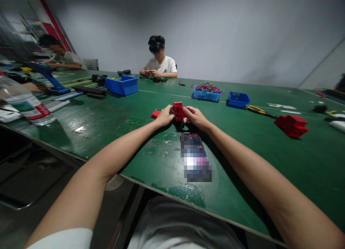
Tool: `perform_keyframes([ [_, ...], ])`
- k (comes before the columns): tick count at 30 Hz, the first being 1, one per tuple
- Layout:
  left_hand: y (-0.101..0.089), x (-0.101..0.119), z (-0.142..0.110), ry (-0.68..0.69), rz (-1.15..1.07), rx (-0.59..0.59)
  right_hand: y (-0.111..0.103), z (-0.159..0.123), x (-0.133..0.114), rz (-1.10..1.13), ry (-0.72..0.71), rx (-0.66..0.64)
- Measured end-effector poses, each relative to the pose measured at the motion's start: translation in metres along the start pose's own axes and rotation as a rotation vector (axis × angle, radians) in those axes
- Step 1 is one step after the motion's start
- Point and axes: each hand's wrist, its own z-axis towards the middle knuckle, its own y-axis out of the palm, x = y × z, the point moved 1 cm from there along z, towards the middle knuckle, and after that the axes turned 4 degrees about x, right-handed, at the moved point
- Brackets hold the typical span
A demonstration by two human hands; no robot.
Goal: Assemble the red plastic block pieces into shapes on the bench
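Between my two hands is a red block-like part [178, 108] with small holes in its upper end, held just above the green table [151, 152]. My left hand [165, 116] is closed on its left side. On the right side, my right hand [196, 116] pinches the same part with thumb and fingers. Something dark shows beneath the part, too small to make out. Another flat red piece [155, 114] lies beside my left hand. Nearer to me, a phone [192, 148] rests on the table, its screen lit.
Blue bins [122, 85] stand farther back, one full of coloured wires [207, 89]. To the right lie yellow-handled pliers [260, 111] and a stack of red parts [291, 125]. A water bottle [25, 101] and a blue power tool [50, 78] are at left. Two people sit across.
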Motion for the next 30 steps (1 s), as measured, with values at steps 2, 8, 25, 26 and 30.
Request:
perform_keyframes([
  [2,-0.0003,0.0003,-0.0001,0.003,0.006,0.001,0.0004,0.0001,-0.0001,-0.011,-0.011,0.002],
  [8,0.0000,-0.0008,-0.0007,0.022,0.026,-0.002,0.0028,-0.0001,0.0014,-0.043,-0.052,0.008],
  [25,-0.0009,-0.0015,-0.0018,0.115,0.040,-0.092,0.0078,-0.0042,0.0063,-0.007,0.003,0.002],
  [26,-0.0010,-0.0008,-0.0019,0.114,0.043,-0.095,0.0082,-0.0039,0.0066,-0.009,-0.002,0.011],
  [30,-0.0009,0.0021,-0.0024,0.085,0.058,-0.093,0.0089,-0.0020,0.0080,-0.014,0.014,0.063],
])
